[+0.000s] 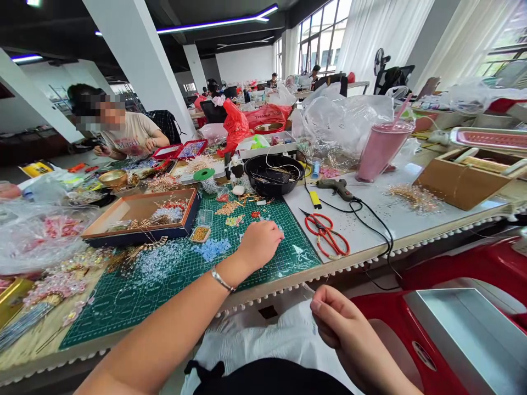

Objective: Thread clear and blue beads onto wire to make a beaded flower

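My left hand [260, 244], with a silver bracelet at its wrist, is over the green cutting mat [164, 299]. Its fingers are curled together, and whatever they hold is hidden. Close by it are light blue petal-like pieces [212, 249], small red beads [256, 214] and a clear box of gold beads [200, 234]. Above my lap, in front of the table edge, my right hand [337, 318] is closed in a pinch. A faint thin strand seems to come from its fingertips, too fine to name.
Red-handled scissors [327, 233] and a glue gun [336, 188] with a trailing cable lie right of the mat. Behind are a black bowl [274, 178] and a pink drink cup [382, 151]. A shallow box [144, 216] stands left. Another person [132, 131] sits across the table.
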A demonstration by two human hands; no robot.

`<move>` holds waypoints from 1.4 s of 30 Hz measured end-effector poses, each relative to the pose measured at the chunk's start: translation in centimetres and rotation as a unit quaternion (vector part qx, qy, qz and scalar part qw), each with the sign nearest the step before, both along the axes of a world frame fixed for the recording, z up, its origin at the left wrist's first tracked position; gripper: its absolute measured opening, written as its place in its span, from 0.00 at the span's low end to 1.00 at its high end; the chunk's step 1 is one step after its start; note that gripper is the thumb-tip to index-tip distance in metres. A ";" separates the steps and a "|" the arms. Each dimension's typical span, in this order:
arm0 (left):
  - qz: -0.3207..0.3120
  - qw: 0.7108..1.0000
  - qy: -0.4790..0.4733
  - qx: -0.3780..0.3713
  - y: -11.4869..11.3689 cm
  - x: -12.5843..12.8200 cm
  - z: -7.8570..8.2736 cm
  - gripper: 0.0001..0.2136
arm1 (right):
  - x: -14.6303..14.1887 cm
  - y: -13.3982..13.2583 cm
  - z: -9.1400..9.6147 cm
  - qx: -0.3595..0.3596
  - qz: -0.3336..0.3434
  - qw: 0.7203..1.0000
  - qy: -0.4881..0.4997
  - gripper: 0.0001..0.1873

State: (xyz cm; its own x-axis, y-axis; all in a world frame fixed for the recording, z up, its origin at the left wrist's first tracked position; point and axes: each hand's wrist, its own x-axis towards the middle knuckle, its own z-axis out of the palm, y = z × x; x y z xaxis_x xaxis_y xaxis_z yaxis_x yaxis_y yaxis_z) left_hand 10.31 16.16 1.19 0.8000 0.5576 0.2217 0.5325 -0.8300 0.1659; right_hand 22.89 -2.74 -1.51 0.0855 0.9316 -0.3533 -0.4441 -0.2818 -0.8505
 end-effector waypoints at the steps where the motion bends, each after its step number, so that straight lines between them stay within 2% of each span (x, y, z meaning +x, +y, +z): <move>1: -0.005 1.000 0.012 0.005 0.9 0.8 -0.6 0.11 | 0.0 0.0 -0.1 0.002 0.012 1.000 0.008 0.18; 4: -0.025 0.999 0.041 0.013 2.4 2.5 -1.8 0.10 | 0.3 0.0 -0.4 0.008 0.046 0.999 0.020 0.18; 7: -0.046 0.998 0.053 0.001 3.0 3.3 -2.4 0.10 | 0.8 0.0 -0.6 0.012 0.060 0.998 0.021 0.17; 13: -0.056 0.995 0.011 -0.084 3.1 3.5 -1.9 0.08 | 1.1 0.4 -0.7 0.015 0.070 0.997 0.033 0.16; 17: -0.025 0.981 -0.076 -0.174 1.1 3.2 -0.3 0.05 | 1.2 1.2 0.2 0.011 0.032 0.998 0.045 0.19; 21: -0.009 0.943 -0.157 -0.293 -3.4 2.1 1.4 0.11 | 1.4 1.9 2.3 0.033 -0.047 0.994 0.093 0.22; 22: -0.007 0.926 -0.176 -0.333 -4.6 1.8 1.6 0.12 | 1.3 2.0 2.8 0.045 -0.060 0.992 0.102 0.22; 23: 0.003 0.889 -0.217 -0.404 -5.7 1.4 1.9 0.11 | 1.2 2.0 3.3 0.056 -0.069 0.990 0.105 0.21; 24: 0.018 0.821 -0.272 -0.501 -6.7 1.1 2.1 0.10 | 1.0 2.0 3.7 0.063 -0.076 0.990 0.105 0.21; 25: 0.033 0.743 -0.321 -0.587 -7.4 0.9 2.2 0.09 | 0.8 2.0 4.0 0.068 -0.078 0.989 0.103 0.21; 26: 0.047 0.660 -0.363 -0.657 -8.1 0.7 2.4 0.09 | 0.5 1.9 4.2 0.069 -0.078 0.990 0.100 0.21; 27: 0.056 0.593 -0.390 -0.703 -8.5 0.6 2.5 0.09 | 0.2 1.8 4.3 0.071 -0.076 0.990 0.096 0.21; 28: 0.060 0.556 -0.403 -0.724 -8.8 0.5 2.6 0.08 | 0.0 1.7 4.3 0.073 -0.074 0.990 0.091 0.21; 29: 0.063 0.539 -0.411 -0.732 -9.1 0.4 2.7 0.08 | -0.2 1.6 4.4 0.075 -0.070 0.991 0.087 0.21; 33: 0.073 0.522 -0.426 -0.735 -9.5 0.3 3.2 0.06 | -0.6 1.2 4.6 0.074 -0.065 0.992 0.072 0.23; 37: 0.061 0.526 -0.424 -0.735 -10.1 0.1 3.2 0.06 | -0.6 0.8 4.8 0.070 -0.073 0.993 0.065 0.23; 40: 0.052 0.545 -0.416 -0.726 -10.5 0.0 3.0 0.06 | -0.6 0.5 4.6 0.072 -0.071 0.993 0.068 0.22; 42: 0.049 0.585 -0.404 -0.701 -10.6 -0.2 2.9 0.05 | -0.6 0.3 4.3 0.081 -0.062 0.992 0.077 0.21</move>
State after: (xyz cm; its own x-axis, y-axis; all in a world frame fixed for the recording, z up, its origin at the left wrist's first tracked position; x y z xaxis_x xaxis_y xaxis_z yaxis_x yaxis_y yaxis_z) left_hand 10.15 5.57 4.12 0.6987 0.6792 -0.2248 -0.1570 0.4521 0.8780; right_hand 22.27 -2.42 2.83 0.1593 0.9629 -0.2176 -0.5950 -0.0823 -0.7995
